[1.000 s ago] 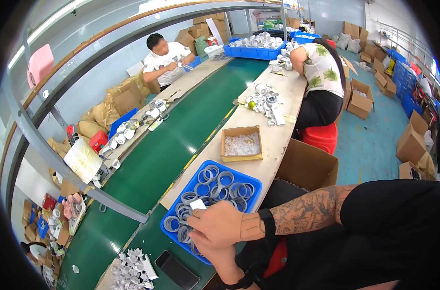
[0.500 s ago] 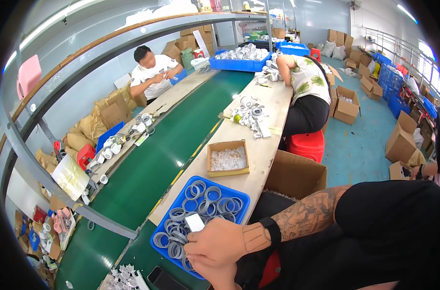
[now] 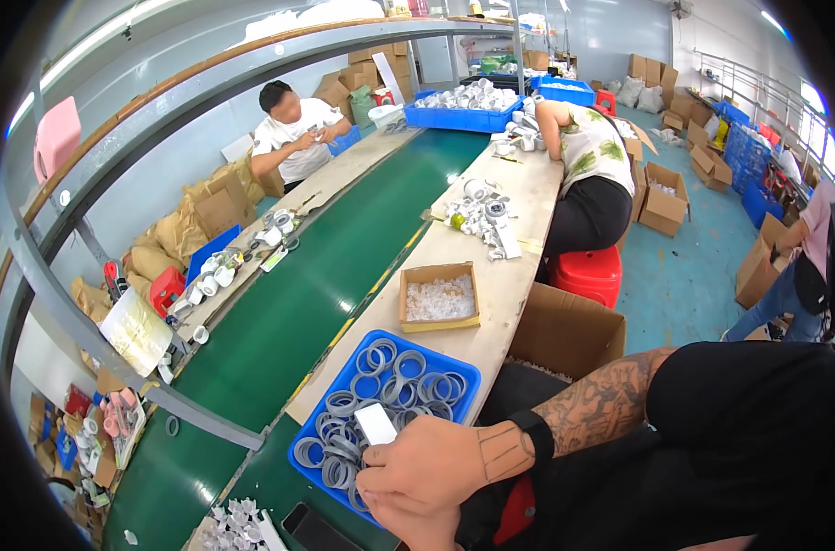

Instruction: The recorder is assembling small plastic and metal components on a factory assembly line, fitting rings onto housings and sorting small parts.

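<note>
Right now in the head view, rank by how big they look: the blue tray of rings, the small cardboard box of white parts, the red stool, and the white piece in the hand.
1. Blue tray of rings, though it sits nearest the camera.
2. Small cardboard box and red stool look alike; unranked.
3. White piece, smallest, held in the right hand.

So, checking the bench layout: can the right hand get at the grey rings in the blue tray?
Probably yes: the right hand sits over the blue tray, grey rings just beyond, though it holds a white piece.
</note>
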A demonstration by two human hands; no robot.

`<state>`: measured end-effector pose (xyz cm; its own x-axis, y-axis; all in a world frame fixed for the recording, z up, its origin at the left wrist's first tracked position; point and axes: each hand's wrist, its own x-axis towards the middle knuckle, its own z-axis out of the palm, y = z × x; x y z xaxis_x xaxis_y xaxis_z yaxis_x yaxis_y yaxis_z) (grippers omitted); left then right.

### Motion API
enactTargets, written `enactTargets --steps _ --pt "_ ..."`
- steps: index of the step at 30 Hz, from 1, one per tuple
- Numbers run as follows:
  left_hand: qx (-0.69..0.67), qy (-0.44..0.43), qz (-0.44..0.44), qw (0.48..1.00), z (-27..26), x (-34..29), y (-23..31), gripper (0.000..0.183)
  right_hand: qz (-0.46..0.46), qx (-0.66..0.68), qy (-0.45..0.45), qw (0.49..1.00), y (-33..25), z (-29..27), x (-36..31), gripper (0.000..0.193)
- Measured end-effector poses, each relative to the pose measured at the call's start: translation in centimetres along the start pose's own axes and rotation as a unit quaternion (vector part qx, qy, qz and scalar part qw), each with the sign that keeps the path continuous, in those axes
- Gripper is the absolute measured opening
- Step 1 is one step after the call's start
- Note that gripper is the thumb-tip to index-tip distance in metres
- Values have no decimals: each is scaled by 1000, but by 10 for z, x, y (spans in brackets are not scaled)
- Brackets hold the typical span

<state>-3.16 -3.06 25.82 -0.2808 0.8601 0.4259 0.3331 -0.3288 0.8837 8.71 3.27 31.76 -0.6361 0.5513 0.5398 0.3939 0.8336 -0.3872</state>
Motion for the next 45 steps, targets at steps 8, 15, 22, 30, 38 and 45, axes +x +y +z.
enactTargets --steps 8,15,22,30,38,45 --pt "76 -45 100 991 -16 7 1 51 9 38 -45 998 2 -10 3 16" --pt "141 -7 5 990 -21 13 4 52 123 17 -73 990 26 -20 34 21" --pt "-20 6 -74 997 -46 20 -5 46 272 122 -67 952 240 43 133 31" --pt "-247 -91 -162 951 -42 26 -19 46 455 455 70 762 242 61 177 63" --pt "-356 -192 -167 899 -15 6 -43 42 -196 180 -372 889 49 -58 89 31" --pt "-330 -338 -10 881 6 -6 -37 45 -248 30 -456 854 6 -113 49 33"
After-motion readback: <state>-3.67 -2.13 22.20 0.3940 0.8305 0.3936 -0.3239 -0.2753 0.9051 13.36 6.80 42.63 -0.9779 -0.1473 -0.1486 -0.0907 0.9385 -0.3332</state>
